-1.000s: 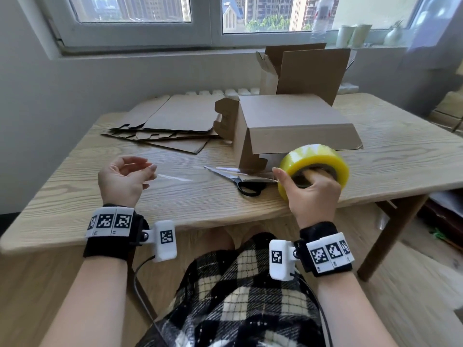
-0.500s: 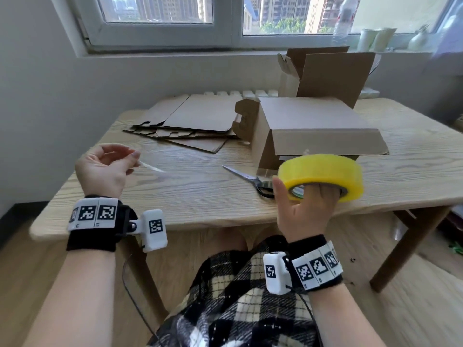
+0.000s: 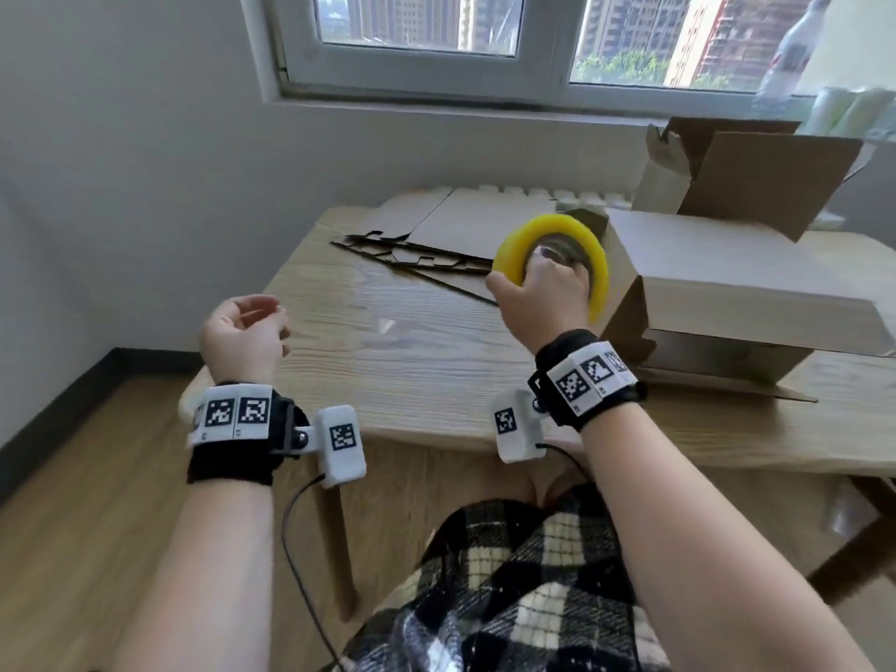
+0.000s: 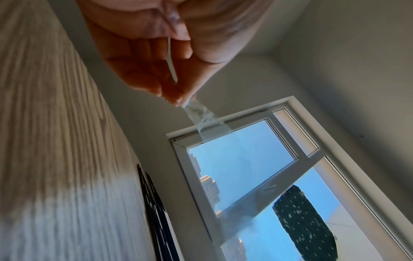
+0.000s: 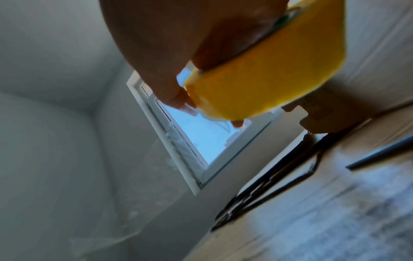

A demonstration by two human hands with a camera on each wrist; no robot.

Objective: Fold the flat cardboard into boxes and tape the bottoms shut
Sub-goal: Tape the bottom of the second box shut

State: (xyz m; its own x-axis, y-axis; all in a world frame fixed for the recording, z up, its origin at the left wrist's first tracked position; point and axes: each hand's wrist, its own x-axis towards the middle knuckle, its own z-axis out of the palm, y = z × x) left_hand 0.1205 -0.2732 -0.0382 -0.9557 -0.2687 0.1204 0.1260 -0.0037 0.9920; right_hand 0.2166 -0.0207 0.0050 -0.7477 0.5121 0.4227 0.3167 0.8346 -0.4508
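My right hand (image 3: 536, 288) grips a yellow roll of clear tape (image 3: 552, 257), fingers through its core, raised over the table in front of a folded brown box (image 3: 717, 283). The tape roll (image 5: 263, 77) fills the right wrist view. My left hand (image 3: 242, 329) hovers at the table's left edge and pinches the free end of a clear tape strip (image 4: 201, 120), which stretches away from the fingertips. The strip shows only as a faint sheen (image 3: 383, 327) over the tabletop in the head view. A stack of flat cardboard blanks (image 3: 446, 235) lies at the back of the table.
A second box with open flaps (image 3: 742, 177) stands behind the folded one, near the windowsill. The wooden table (image 3: 436, 371) has bare surface between my hands. A wall and window run along the far side. My lap in a checked skirt is below.
My right hand has lifted the tape roll up and away from the table's front edge, turning it on edge. The head view has swung left; the scissors are out of sight. Left hand keeps its pinch.
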